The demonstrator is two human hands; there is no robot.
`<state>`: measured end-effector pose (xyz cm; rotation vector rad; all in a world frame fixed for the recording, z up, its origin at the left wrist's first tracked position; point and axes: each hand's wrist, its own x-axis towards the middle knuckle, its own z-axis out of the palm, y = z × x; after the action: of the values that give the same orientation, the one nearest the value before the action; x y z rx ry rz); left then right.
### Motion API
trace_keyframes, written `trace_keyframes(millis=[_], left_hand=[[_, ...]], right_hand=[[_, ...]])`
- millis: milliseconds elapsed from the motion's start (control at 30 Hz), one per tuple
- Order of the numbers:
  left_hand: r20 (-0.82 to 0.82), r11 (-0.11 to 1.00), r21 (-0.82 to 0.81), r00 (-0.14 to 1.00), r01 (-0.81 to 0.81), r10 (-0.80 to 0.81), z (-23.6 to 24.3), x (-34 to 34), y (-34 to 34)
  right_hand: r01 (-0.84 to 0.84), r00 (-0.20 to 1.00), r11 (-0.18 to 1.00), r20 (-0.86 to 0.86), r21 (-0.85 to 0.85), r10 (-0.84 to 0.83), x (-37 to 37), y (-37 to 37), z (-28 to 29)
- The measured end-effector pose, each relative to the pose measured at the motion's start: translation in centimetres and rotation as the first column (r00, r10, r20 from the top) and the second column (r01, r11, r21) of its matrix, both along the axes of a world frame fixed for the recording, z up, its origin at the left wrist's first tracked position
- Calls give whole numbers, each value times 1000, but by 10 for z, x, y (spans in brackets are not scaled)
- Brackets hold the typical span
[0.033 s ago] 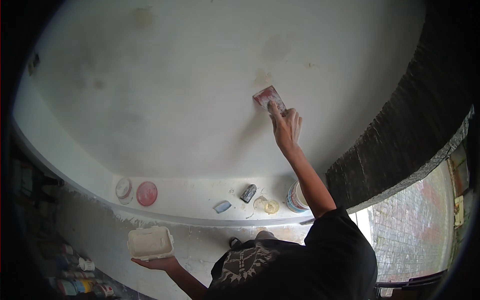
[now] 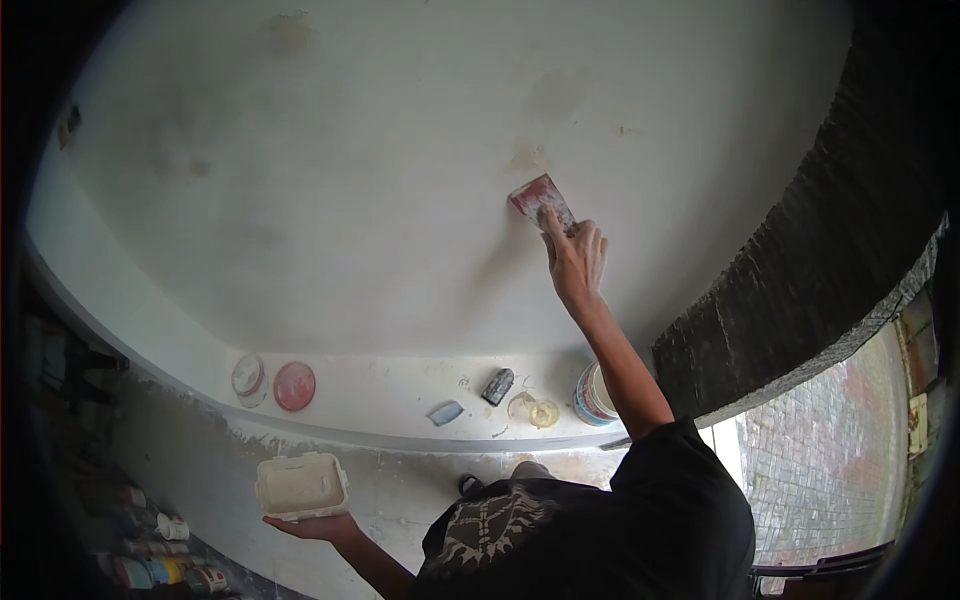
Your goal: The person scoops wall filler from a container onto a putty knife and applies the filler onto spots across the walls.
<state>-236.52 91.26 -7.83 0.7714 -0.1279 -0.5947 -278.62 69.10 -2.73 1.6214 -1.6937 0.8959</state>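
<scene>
Against the pale wall (image 2: 360, 200), my right hand (image 2: 576, 258) grips a red putty knife (image 2: 536, 193) smeared with white, its blade at the wall just below a yellowish stain (image 2: 527, 155). My right arm is stretched out and up. Lower left, my left hand (image 2: 315, 527) supports a cream plastic tub (image 2: 302, 484) from beneath, the fingers mostly hidden under it. The tub's open top shows pale material inside, which I cannot identify.
Along the ledge (image 2: 375, 395) stand a white-smeared round container (image 2: 248, 378), a red round lid (image 2: 294, 387), a bluish-grey piece (image 2: 446, 412), a dark block (image 2: 497, 386), a yellowish round lid (image 2: 543, 413) and a bucket (image 2: 590, 395). Several bottles (image 2: 165, 570) lie lower left. Dark stone (image 2: 770, 270) borders the right.
</scene>
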Motion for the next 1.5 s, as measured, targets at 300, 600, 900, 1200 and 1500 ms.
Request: trace_keyframes(millis=[300,600,900,1200,1500], left_hand=[[35,1000,-20,999,17,-16,-2,-4,-9],[-49,1000,-11,999,23,-24,0,-6,-11],[-15,1000,-1,1000,11,-11,-6,0,-7],[-20,1000,12,1000,10,-10,-4,-4,-6],[-56,1000,-21,998,-6,5,-2,-3,-2]], right_hand=[[-3,980,999,199,-47,12,14,33,97],[154,961,961,193,228,-200,47,-4,98],[-46,996,973,82,227,28,64,-1,74],[22,986,988,-158,-155,-47,26,-18,63],[-3,983,882,-160,472,89,62,4,30]])
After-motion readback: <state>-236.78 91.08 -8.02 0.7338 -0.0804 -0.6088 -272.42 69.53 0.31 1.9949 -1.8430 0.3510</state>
